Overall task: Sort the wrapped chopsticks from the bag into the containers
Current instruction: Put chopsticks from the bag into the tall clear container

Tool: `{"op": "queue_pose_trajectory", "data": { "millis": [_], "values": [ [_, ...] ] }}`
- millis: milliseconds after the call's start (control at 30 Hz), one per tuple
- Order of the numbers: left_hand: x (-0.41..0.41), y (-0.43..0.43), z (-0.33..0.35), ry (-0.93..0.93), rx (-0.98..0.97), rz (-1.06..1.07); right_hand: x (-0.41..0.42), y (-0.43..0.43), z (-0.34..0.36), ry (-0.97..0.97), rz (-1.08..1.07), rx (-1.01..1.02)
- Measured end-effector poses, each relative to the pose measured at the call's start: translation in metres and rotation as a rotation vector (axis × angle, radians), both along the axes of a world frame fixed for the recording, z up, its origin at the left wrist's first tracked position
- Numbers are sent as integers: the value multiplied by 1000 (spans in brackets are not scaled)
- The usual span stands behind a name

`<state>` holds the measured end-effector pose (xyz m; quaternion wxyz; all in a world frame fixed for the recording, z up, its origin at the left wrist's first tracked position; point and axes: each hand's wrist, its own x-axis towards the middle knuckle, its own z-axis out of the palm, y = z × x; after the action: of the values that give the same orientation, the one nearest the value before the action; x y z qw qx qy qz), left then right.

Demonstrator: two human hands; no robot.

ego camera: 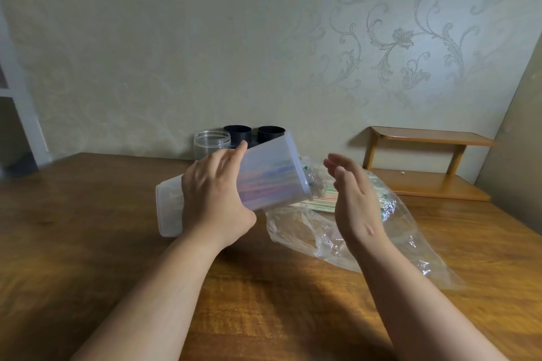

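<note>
Head view: the left hand has its fingers wrapped round the tilted translucent container. The right hand hovers loose and holds nothing. At its 3 o'clock the bag lies on the bench, with the wrapped chopsticks inside. It's a one-handed grip on slick plastic, so more tilt could spill the load.
</note>
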<state>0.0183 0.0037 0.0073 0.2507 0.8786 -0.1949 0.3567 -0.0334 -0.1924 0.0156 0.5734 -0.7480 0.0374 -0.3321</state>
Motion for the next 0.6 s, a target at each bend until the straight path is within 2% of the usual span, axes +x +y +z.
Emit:
{"op": "queue_pose_trajectory", "data": {
  "millis": [133, 233, 500, 600],
  "values": [
    [0, 1, 1, -2, -23, 26, -3, -7, 8, 73, -84, -9],
    [1, 1, 0, -4, -19, 34, -7, -12, 14, 206, 32, 20],
    [0, 0, 0, -3, -14, 42, -13, -15, 13, 659, 354, -300],
    [-1, 0, 0, 1, -9, 45, -16, -13, 11, 764, 456, -448]
  ]
}}
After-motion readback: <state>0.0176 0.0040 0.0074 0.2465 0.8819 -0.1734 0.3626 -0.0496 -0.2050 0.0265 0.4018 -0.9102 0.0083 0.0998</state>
